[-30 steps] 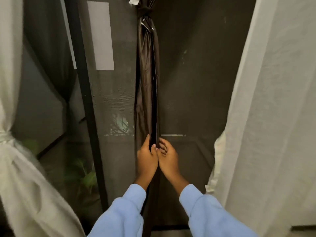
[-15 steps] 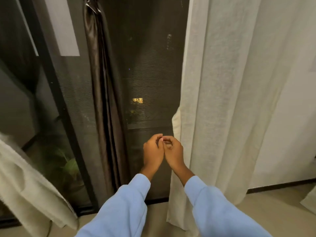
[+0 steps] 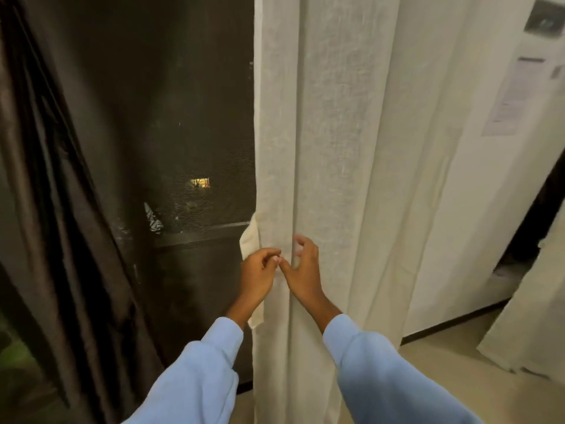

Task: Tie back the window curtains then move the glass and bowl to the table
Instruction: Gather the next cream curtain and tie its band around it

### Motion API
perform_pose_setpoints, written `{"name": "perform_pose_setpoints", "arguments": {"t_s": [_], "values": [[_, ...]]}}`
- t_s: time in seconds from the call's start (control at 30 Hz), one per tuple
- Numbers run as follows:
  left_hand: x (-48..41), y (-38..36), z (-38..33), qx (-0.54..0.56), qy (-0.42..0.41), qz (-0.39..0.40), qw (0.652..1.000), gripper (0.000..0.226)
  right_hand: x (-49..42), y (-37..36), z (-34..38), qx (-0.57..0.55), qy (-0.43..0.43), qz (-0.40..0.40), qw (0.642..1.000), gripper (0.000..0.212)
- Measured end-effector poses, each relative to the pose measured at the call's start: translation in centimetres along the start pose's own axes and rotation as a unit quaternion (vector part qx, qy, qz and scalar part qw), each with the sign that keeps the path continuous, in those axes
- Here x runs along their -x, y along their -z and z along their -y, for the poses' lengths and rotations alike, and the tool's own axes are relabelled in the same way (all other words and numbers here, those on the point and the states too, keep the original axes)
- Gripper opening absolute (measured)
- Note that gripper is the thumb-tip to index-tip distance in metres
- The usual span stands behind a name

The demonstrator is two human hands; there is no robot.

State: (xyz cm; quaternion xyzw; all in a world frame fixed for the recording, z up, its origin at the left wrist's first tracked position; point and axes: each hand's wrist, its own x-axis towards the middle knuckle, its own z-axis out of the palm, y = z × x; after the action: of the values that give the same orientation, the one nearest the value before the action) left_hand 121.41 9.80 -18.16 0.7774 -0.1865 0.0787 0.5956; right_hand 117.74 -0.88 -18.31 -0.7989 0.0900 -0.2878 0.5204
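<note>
Cream curtain (image 3: 336,148) is touched at its left edge by the relaxed right hand (image 3: 302,272); whether anything is grasped by the curled left hand (image 3: 258,278) cannot be told.

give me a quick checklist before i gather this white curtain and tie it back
1. Hands in place: ok. Left hand and right hand are in front of the white curtain, at its window-side edge.
2. Tie strip in reach: ok. The cream tie strip hangs at that edge, behind the left hand.
3. Curtain gathered: not ok. It hangs loose in straight folds.
4. Grip on the cloth: right hand not ok, fingers spread and unclosed; left hand cannot tell.
5. Dark curtain out of the way: ok. It hangs to the left, apart.
</note>
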Motion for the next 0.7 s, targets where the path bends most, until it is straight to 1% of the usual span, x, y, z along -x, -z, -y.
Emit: {"name": "perform_pose_setpoints", "arguments": {"t_s": [0.07,0.1,0.13,0.17,0.2,0.27,0.3,0.33,0.43,0.5,0.57,0.63,0.67,0.7], "values": [[-1.0,-0.4,0.3,0.009,-0.016,-0.047,0.999,0.017,-1.9,-0.7,-0.2,0.008,-0.001,-0.018,1.000,0.074],[-1.5,-0.5,0.4,0.011,-0.027,-0.080,0.996,0.017,-3.0,-1.3,-0.3,0.000,-0.006,-0.027,1.000,0.080],[-2.0,-0.5,0.6,0.014,-0.036,-0.111,0.993,0.018,-4.0,-1.8,-0.4,-0.013,-0.013,-0.032,0.999,0.082],[-2.3,-0.4,0.6,0.018,-0.043,-0.138,0.989,0.020,-4.7,-2.0,-0.3,-0.030,-0.020,-0.033,0.999,0.078],[-2.9,-0.2,0.8,0.018,-0.048,-0.161,0.986,0.021,-5.5,-2.3,-0.4,-0.050,-0.027,-0.031,0.998,0.067],[-3.8,-0.1,1.0,0.021,-0.049,-0.187,0.981,0.020,-6.6,-2.6,-0.9,-0.059,-0.025,-0.030,0.997,0.032],[-4.2,-0.2,1.1,0.026,-0.047,-0.196,0.979,0.020,-6.8,-2.6,-1.1,-0.061,-0.015,-0.032,0.998,0.019],[-4.6,-0.3,1.2,0.032,-0.041,-0.202,0.978,0.023,-7.0,-2.7,-1.5,-0.067,-0.009,-0.033,0.997,0.015],[-5.5,-1.2,1.1,0.076,-0.006,-0.201,0.977,0.037,-7.3,-2.6,-2.5,-0.102,-0.005,-0.026,0.994,0.014],[-6.0,-1.7,0.6,0.119,0.029,-0.188,0.975,0.040,-7.5,-2.3,-3.0,-0.126,-0.004,-0.010,0.992,0.012],[-6.1,-2.3,0.2,0.168,0.068,-0.189,0.965,0.034,-7.7,-1.6,-3.8,-0.139,0.000,0.003,0.990,0.019],[-5.7,-2.9,-0.7,0.205,0.087,-0.216,0.951,0.021,-8.1,-0.7,-4.3,-0.138,0.003,0.022,0.990,0.026],[-5.4,-3.0,-1.2,0.201,0.082,-0.238,0.947,0.015,-8.2,-0.4,-4.5,-0.135,0.004,0.027,0.990,0.029],[-5.1,-3.2,-1.7,0.177,0.056,-0.282,0.941,0.010,-8.5,0.1,-4.6,-0.135,0.009,0.037,0.990,0.032]]}}
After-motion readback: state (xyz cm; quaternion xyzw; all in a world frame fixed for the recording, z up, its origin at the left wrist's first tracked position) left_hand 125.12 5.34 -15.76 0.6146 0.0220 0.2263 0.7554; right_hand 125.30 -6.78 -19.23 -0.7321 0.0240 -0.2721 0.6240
